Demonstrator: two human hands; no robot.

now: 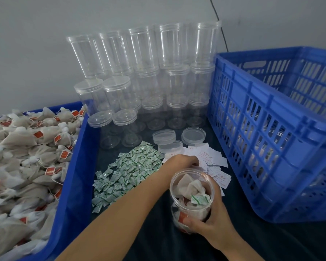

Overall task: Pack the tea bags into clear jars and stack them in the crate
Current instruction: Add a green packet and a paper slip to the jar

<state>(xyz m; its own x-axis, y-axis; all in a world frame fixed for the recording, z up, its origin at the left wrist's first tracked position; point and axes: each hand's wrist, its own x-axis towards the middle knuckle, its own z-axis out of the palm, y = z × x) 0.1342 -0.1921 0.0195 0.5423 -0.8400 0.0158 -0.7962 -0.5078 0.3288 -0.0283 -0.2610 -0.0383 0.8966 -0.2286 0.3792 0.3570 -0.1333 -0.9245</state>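
1. Clear plastic dominates at your 12 o'clock: a wall of stacked empty jars (145,72), some capped, some open-mouthed, their lower rows blurring into one another. Three loose lids (164,136) lie just in front of them.
2. Your right hand (213,221) wraps its fingers round the open jar (191,194) at 5 o'clock on the dark cloth (158,232); inside it sit soft, gauzy tea bags and one green-and-white sachet on top.
3. Your left hand (184,161) reaches across to the scatter of small white paper slips (213,159) at 1 o'clock of the jar. Its fingertips curl down onto the slips; whether they pinch one I cannot tell, as the jar rim hides them.
4. Crinkled green-and-white sachets (128,172) spread in a loose heap under and beside your left forearm.
5. At 9 o'clock a solid blue bin (77,166) holds a mound of cloth-like tea bags (23,151) with red tags; its near end is cut off.
6. At 3 o'clock stands the slotted blue crate (271,132). Pale shapes show through its slots, too dim to name.
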